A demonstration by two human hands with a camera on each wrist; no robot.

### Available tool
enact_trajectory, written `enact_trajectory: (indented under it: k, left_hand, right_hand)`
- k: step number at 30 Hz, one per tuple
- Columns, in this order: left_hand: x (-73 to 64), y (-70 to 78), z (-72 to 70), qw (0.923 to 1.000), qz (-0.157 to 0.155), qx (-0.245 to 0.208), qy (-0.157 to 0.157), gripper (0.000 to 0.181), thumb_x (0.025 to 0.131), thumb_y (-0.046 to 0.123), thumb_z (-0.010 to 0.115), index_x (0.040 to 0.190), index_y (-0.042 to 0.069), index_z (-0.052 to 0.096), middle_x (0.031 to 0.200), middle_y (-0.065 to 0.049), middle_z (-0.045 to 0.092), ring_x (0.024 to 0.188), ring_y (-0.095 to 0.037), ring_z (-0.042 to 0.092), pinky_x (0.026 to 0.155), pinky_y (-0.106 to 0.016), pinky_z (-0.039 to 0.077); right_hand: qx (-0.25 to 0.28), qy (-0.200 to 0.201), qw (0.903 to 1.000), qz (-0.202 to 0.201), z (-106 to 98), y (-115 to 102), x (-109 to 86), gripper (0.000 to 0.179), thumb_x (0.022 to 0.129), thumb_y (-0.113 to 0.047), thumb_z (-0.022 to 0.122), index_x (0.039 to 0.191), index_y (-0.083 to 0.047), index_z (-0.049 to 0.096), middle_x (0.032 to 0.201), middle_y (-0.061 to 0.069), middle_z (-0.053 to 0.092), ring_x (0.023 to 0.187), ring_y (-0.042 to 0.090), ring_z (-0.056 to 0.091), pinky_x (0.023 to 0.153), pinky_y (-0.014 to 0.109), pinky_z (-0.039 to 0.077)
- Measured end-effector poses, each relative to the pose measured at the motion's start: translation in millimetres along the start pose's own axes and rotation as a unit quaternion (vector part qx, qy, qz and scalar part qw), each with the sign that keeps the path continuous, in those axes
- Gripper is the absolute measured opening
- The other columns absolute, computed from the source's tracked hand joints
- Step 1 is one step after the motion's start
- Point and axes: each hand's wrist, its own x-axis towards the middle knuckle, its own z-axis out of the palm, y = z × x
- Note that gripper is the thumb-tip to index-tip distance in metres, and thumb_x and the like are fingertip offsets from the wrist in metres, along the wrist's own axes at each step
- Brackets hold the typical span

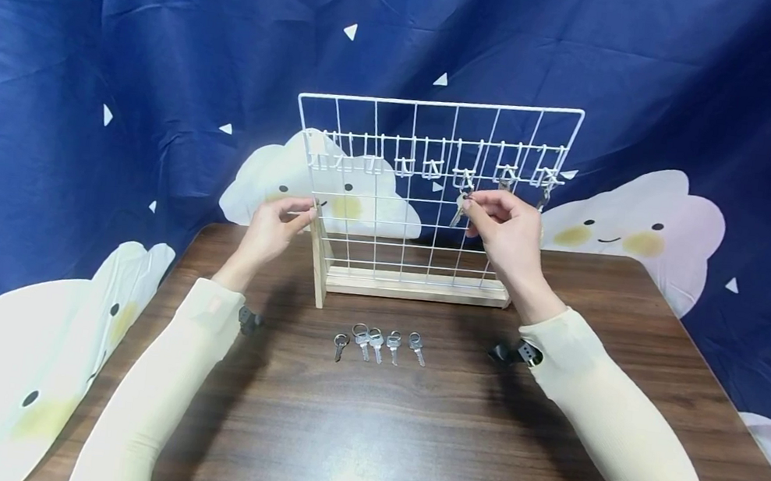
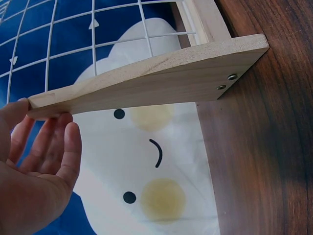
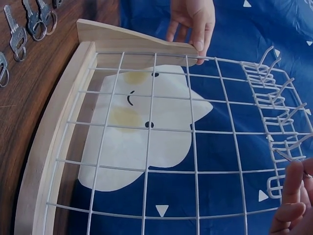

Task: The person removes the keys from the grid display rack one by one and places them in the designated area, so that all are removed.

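A white wire grid rack (image 1: 440, 104) stands in a wooden frame, with a row of white hooks (image 1: 432, 169) across its upper part. My left hand (image 1: 274, 229) pinches the top end of the frame's left wooden side panel (image 2: 146, 88), thumb on one face and fingers on the other. In the head view, my right hand (image 1: 508, 228) is up at the hooks and pinches a key (image 1: 459, 211) between thumb and fingertips. The key's blade points down, and its upper end is right at a hook. In the right wrist view, the fingers mostly hide this key.
Several keys with rings (image 1: 375, 341) lie in a row on the brown wooden table (image 1: 352, 425) in front of the rack. Small hanging things (image 1: 545, 198) show at the rightmost hooks, partly behind my right hand. A blue curtain (image 1: 237, 37) with clouds hangs behind.
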Motion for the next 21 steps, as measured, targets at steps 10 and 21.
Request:
enact_trajectory:
  k: [10, 21]
  left_hand:
    - [-0.5, -0.6, 0.1, 1.0, 0.001, -0.004, 0.0, 0.041, 0.096, 0.029, 0.068, 0.13, 0.005, 0.065, 0.13, -0.018, 0.067, 0.106, -0.037, 0.071, 0.088, -0.037, 0.062]
    - [-0.1, 0.2, 0.6, 1.0, -0.002, -0.002, 0.002, 0.04, 0.097, 0.029, 0.067, 0.13, 0.006, 0.065, 0.13, -0.017, 0.068, 0.105, -0.037, 0.071, 0.087, -0.035, 0.062]
  right_hand:
    - [0.031, -0.005, 0.9993, -0.022, -8.5, -2.2, -8.8, 0.019, 0.088, -0.017, 0.078, 0.096, -0.001, 0.074, 0.069, -0.01, 0.071, 0.049, 0.012, 0.063, 0.039, 0.018, 0.04]
    - [0.035, -0.016, 0.9991, -0.016, -11.1, -13.0, -16.7, 0.017, 0.088, -0.014, 0.077, 0.097, 0.0, 0.074, 0.071, -0.012, 0.073, 0.049, 0.009, 0.061, 0.039, 0.018, 0.039]
